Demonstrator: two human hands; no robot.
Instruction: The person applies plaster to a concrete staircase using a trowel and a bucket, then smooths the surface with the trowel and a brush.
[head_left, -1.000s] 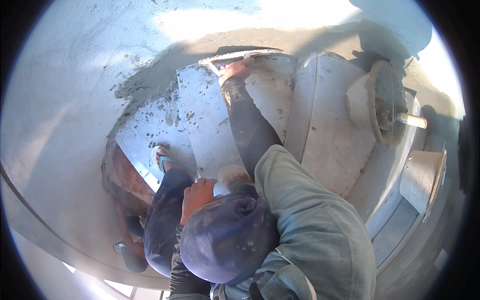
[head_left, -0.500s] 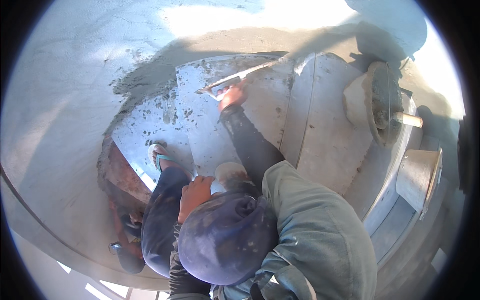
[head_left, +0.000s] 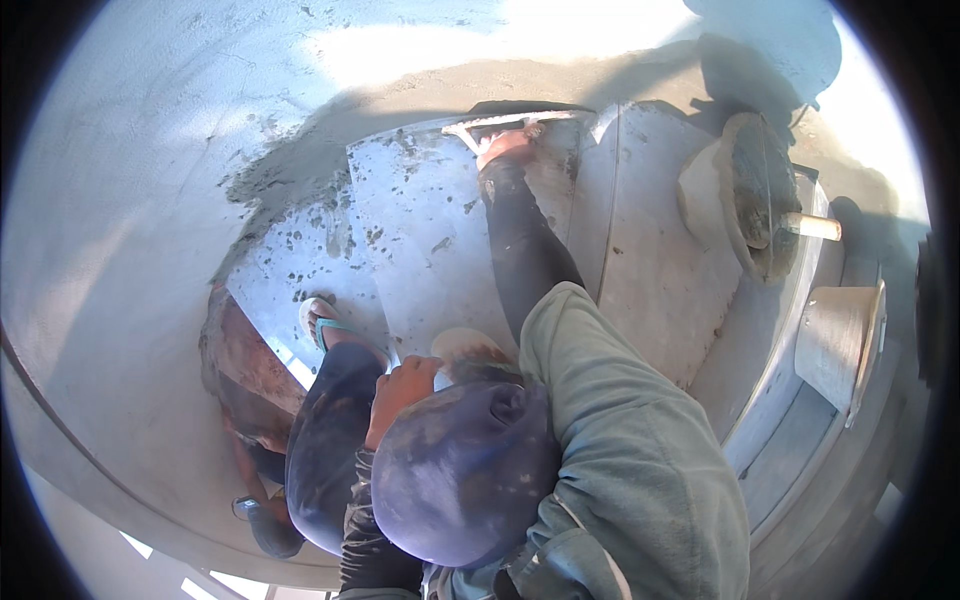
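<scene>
Evidently, the right hand (head_left: 508, 149) grips the trowel (head_left: 520, 119) to face the wall (head_left: 190, 150); farther from that wall, the left hand's grasp I cannot tell.

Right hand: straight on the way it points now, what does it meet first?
Beyond the trowel it grips, the right hand would probably meet the grey-brown plaster band on the wall; any gap there is hard to judge.
</scene>
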